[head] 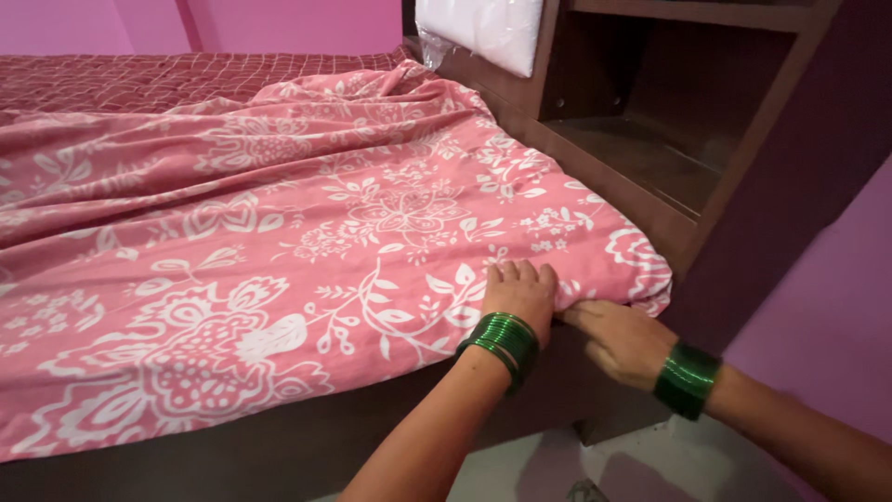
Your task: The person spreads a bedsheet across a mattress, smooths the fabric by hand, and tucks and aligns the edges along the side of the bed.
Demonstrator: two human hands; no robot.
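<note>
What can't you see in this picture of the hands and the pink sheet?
Head view only:
- Right hand: its fingertips are tucked under the sheet at the bed's corner, so its grip is hidden.
- Left hand: it lies flat on the sheet, fingers curled over the fold; what lies under the palm is covered.
- Mattress: hidden by the sheet.
- Shelf: its top is cut off by the picture's edge.
- Floor: mostly cut off at the bottom, and blocked by both arms.
</note>
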